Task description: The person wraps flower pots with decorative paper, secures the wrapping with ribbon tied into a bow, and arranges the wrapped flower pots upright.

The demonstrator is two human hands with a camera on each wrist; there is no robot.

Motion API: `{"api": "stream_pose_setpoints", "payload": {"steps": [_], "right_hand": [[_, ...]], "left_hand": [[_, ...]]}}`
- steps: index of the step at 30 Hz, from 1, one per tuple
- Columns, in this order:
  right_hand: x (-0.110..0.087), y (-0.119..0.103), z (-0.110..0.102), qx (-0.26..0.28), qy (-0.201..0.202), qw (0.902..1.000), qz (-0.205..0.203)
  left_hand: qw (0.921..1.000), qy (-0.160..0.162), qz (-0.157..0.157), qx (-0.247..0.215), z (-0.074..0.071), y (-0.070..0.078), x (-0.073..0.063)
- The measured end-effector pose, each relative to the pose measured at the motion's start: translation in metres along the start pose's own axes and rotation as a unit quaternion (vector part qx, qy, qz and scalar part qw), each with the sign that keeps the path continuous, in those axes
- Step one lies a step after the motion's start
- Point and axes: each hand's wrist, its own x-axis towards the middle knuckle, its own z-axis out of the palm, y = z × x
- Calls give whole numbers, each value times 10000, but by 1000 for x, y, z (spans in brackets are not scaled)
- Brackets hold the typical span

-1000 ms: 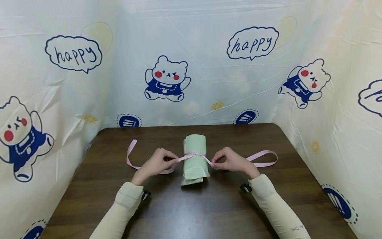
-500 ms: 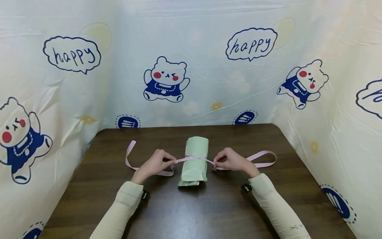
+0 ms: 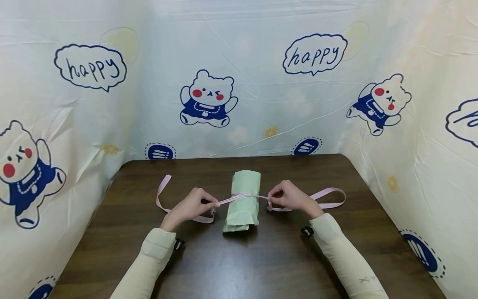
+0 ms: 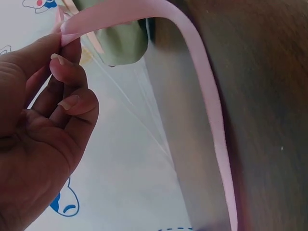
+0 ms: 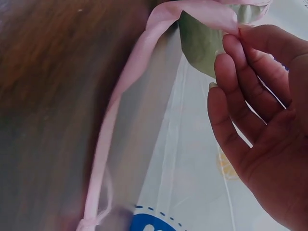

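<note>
A pale green rolled bundle (image 3: 243, 214), perhaps cloth, lies lengthwise in the middle of the table. Around its waist runs a pink ribbon (image 3: 244, 195), crossed on top. On the bundle's left, my left hand (image 3: 193, 203) pinches one side of the ribbon between thumb and forefinger. My right hand (image 3: 291, 196) pinches the other side on the right. Both stretches between hands and bundle look nearly straight. In the left wrist view the ribbon (image 4: 207, 86) droops from the fingertips to the table; in the right wrist view the ribbon (image 5: 139, 57) hangs down likewise.
The dark wooden table (image 3: 231, 265) reaches back to a pale printed curtain (image 3: 261, 104) that also stands at both sides. One loose ribbon tail curls at the left; the other makes a loop beyond my right wrist.
My hands have spread slightly apart, the left moving left and the right rising a little. The ribbon's two sides are straighter, and the bundle has turned and shifted slightly.
</note>
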Motion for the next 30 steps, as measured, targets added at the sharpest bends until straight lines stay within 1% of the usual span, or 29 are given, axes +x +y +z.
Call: {"api": "stream_pose_setpoints", "payload": {"steps": [5,8,13,17,20,22,25,28,30], "right_hand": [[3,-1,-1,9,7,10000,79],[5,-1,1,64,-20,9999,92],[4,-2,5,251,-2,9996,107],[4,-7,9,626,-40,9980,80],[5,-9,14,811,-112,9966,99],[6,-11,17,815,-109,9965,136],[9,-13,21,723,-114,9973,80],[11,-15,25,675,-113,9977,18],[12,-16,26,705,-122,9974,-6]], "left_hand": [[10000,-5,0,7,-4,-1,-3],[10000,25,16,16,-5,-3,-3],[9998,-35,-15,-177,-3,-8,-2],[9986,-193,-98,-485,-3,-14,-2],[9980,-370,-124,-493,-4,-17,-3],[9978,-490,-98,-425,-5,-17,-4],[9971,-640,-18,-416,-4,-16,-3],[9963,-689,34,-517,-2,-14,-3],[9954,-700,1,-651,1,-11,-3]]}}
